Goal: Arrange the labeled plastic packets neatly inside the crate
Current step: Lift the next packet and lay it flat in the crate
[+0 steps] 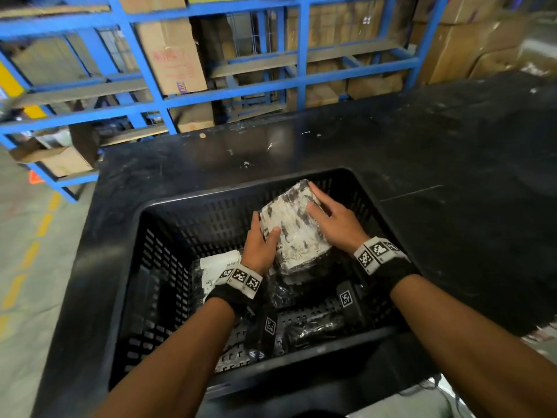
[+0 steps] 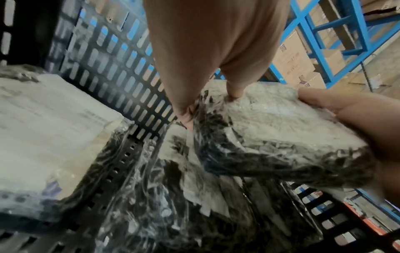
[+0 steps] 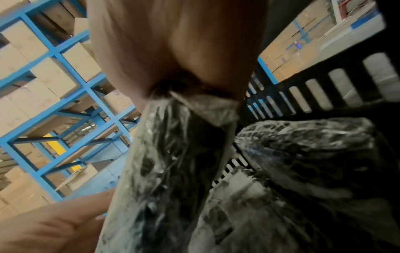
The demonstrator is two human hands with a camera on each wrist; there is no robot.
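Note:
A black slotted crate (image 1: 156,260) stands on a black table. Both hands hold one packet (image 1: 297,224) of white-and-black patterned cloth in clear plastic, tilted above the crate's middle. My left hand (image 1: 265,227) grips its near-left edge, thumb on top. My right hand (image 1: 315,200) grips its right edge, thumb on top and fingers along the far side. The left wrist view shows the left hand (image 2: 207,99) on the same packet (image 2: 270,123). In the right wrist view the right hand (image 3: 184,85) clutches the packet's end (image 3: 173,154). A white-labeled packet (image 1: 217,267) lies bottom left.
Dark plastic packets (image 1: 313,330) lie on the crate floor under the hands, and another patterned packet (image 3: 303,150) sits by the right wall. The black table (image 1: 422,146) stretches behind and to the right. Blue racks with cartons (image 1: 168,55) stand beyond it.

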